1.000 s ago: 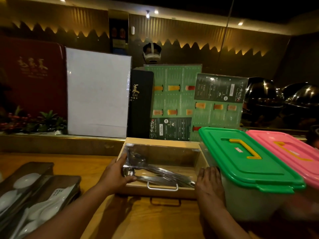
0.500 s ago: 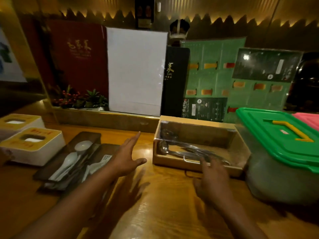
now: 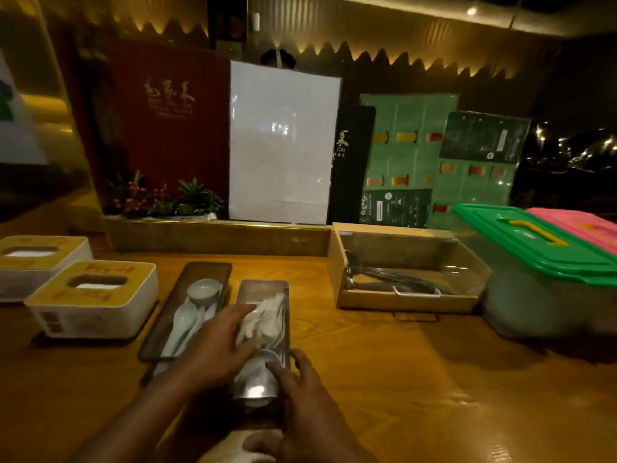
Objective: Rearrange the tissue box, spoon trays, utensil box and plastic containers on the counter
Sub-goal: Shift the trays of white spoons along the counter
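From the head camera, I judge the spoon-tray step is in hand: my left hand (image 3: 220, 342) lies flat, open, on the nearer spoon tray (image 3: 263, 332) at six o'clock; my right hand (image 3: 300, 389) curls round its near edge, grip loose. Next, slide it square beside the second tray (image 3: 203, 275). On the tabletop (image 3: 417, 379): two trays, two tissue boxes (image 3: 93, 295), one utensil box (image 3: 400, 272), two plastic containers (image 3: 547, 272).

The room is sitting in dim, warm amber light. Small ceiling spots and a scalloped strip along the back wall are supplying it. The white panel (image 3: 282, 142) is glowing as the brightest area. Glare is streaking the polished bench (image 3: 434, 379) at lower right. Both hands are casting soft shadows. Motion blur is softening the whole frame, and straight lines are bowing toward the edges.
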Available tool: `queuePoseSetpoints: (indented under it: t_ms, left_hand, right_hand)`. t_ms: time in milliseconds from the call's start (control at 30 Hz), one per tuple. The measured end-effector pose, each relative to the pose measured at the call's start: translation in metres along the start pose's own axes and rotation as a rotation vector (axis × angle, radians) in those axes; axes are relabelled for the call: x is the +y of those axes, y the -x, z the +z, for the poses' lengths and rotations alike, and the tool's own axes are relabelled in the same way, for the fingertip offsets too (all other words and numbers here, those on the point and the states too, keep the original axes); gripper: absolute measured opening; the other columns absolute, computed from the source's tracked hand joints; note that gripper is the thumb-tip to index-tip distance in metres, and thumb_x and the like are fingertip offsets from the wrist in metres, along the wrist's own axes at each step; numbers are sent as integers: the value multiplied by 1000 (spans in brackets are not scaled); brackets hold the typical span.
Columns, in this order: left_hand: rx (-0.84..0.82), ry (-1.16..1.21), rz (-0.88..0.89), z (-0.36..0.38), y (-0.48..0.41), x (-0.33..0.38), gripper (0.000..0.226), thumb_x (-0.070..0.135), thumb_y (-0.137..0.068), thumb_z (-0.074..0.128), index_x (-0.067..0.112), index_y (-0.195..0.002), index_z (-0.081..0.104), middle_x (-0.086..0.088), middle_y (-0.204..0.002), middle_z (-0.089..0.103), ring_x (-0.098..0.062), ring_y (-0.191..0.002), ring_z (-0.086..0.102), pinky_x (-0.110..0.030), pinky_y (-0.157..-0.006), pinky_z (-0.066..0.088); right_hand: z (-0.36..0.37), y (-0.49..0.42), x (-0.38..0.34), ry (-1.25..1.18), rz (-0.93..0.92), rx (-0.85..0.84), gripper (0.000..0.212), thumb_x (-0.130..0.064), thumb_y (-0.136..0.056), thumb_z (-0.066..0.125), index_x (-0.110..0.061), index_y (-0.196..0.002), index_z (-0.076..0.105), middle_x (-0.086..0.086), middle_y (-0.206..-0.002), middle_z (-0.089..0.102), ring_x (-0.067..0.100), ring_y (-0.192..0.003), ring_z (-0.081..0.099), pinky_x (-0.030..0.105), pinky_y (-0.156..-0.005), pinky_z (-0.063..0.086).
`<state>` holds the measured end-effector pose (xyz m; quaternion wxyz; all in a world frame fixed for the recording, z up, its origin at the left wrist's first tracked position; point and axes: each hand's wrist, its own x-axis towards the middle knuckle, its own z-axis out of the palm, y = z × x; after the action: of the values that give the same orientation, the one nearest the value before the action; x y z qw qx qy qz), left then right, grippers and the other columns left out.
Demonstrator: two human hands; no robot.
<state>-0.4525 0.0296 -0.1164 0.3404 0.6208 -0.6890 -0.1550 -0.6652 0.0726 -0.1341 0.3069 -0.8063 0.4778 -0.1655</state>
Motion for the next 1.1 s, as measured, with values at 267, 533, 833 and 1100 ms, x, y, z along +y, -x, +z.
queuePoseSetpoints:
  t_ms: [267,533,833,1100]
  left_hand:
    - [11,-31,-56,13,7,-8,72,47,-81,74,27,-144,46,2,-157,35,-20,-142,36,-33,-111,35]
    - [-36,60,-161,44,-23,1,85,46,-76,78,13,-146,43,-2,-150,44,-23,-133,47,-38,-109,42]
    - [-143,419,-346,88,-98,-12,89,44,-64,83,45,-142,40,10,-156,39,-20,-132,51,-45,-100,52]
    - [-66,629,-473,102,-136,7,76,9,-79,79,38,-141,46,12,-132,58,-21,-119,60,-51,-90,57]
  right_hand:
    - [7,-4,4,357,78,255,67,-49,-76,62,-50,-138,36,1,-147,48,28,-126,52,42,-80,55]
    - [-6,-20,27,459,190,370,60,-54,-81,47,-40,-139,44,-3,-137,53,21,-113,58,36,-72,56]
    - [-42,-61,48,329,245,408,57,-47,-94,47,-39,-148,30,-10,-144,34,14,-124,42,30,-89,45]
    - [-58,-94,72,299,311,423,61,-46,-95,52,-41,-150,25,-3,-144,36,15,-121,44,31,-92,47]
